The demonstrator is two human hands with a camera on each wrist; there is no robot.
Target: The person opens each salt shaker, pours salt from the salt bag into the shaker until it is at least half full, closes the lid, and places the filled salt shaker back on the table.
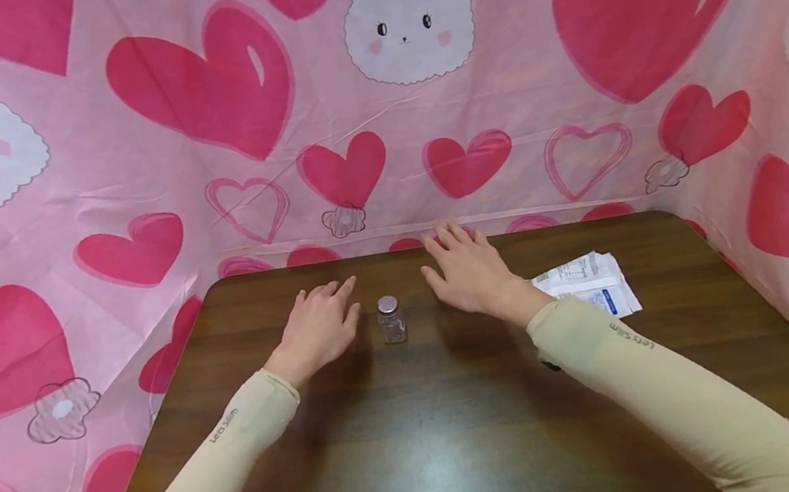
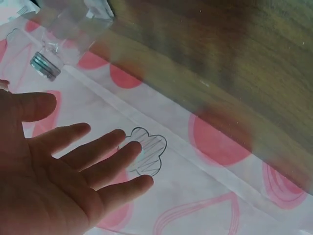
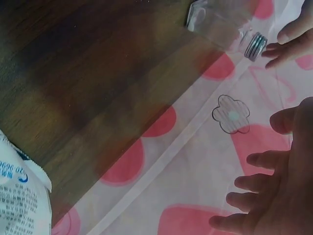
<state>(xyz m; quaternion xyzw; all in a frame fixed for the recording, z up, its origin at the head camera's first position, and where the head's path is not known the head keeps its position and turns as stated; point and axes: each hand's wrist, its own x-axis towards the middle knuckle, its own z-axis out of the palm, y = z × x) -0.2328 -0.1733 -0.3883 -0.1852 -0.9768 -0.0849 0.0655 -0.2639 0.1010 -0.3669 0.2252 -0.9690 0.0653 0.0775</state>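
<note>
A small clear shaker with a perforated metal lid stands upright on the wooden table, between the two hands. On its left is my left hand, fingers extended and apart from the shaker; the left wrist view shows the palm with nothing in it. My right hand is on the other side, farther back, its fingers spread and holding nothing. White printed packets lie on the table beside the right wrist, partly hidden by the sleeve. In the right wrist view the shaker appears near the top.
The brown wooden table has rounded far corners. Pink cloth with hearts and rabbits hangs along its back and both sides. Light sleeves cover both forearms.
</note>
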